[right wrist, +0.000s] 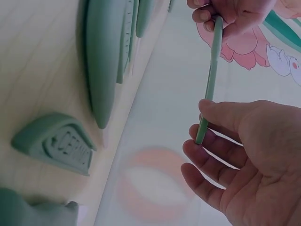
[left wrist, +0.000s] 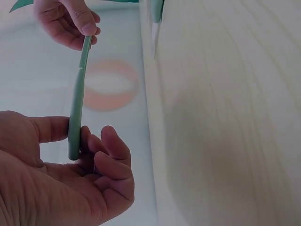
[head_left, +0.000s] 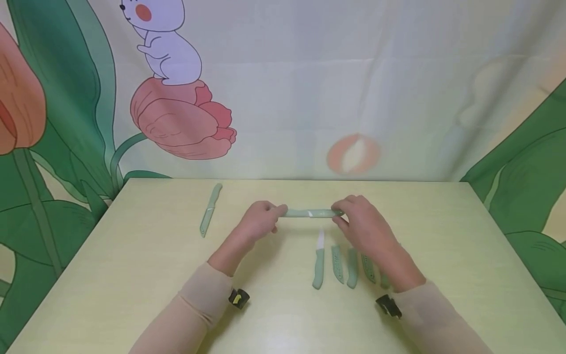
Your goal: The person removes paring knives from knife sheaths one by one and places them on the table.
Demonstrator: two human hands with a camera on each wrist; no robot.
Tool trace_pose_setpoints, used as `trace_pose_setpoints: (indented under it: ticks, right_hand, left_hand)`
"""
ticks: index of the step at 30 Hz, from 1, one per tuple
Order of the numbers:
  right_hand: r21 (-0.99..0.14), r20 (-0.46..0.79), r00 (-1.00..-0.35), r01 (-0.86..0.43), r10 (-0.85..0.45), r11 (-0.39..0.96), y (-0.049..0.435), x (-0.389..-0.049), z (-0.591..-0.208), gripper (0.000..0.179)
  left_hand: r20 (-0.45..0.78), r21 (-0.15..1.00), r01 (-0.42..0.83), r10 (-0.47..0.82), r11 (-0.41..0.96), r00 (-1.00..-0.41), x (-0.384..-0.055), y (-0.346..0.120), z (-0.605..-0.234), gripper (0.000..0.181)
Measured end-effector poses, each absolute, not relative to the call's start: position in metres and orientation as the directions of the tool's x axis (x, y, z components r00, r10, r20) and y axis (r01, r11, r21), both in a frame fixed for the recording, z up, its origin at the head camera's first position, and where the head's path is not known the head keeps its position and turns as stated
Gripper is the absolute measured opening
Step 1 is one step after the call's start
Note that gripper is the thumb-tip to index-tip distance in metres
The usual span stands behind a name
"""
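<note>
Above the table, both hands hold a green knife in its matching sheath [head_left: 300,213] level between them. My left hand [head_left: 262,219] pinches the handle end [left wrist: 75,127] between thumb and fingers. The sheath end [right wrist: 206,113] is pinched by my right hand [head_left: 364,223], whose other fingers are spread loosely in the right wrist view. A sliver of pale blade shows where handle and sheath meet. Below the hands lie a knife with a bare white blade [head_left: 319,268], a loose sheath [head_left: 337,264], another green knife handle [head_left: 352,269] and a second sheath [head_left: 369,269]. The right arm partly hides these things.
A sheathed green knife [head_left: 210,210] lies by itself at the table's back left. Another green piece [head_left: 384,281] is mostly covered by the right forearm. Behind the pale wooden table [head_left: 146,275] hangs a printed curtain [head_left: 283,98] with flowers and a white animal.
</note>
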State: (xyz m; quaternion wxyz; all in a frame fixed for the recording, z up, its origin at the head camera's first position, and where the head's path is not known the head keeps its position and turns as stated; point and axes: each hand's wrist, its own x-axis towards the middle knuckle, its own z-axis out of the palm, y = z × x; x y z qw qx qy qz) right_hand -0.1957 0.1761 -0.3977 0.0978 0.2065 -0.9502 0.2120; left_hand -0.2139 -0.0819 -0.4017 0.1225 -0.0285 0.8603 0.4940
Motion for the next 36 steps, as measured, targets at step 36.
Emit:
trace_pose_setpoints:
  ticks: [36]
  right_hand:
    - [-0.330, 0.365, -0.847, -0.505, -0.386, 0.797, 0.183, -0.194, -0.402, 0.021]
  left_hand:
    - [0.174, 0.571, 0.268, 0.204, 0.776, -0.963, -0.203, -0.071, -0.398, 0.052]
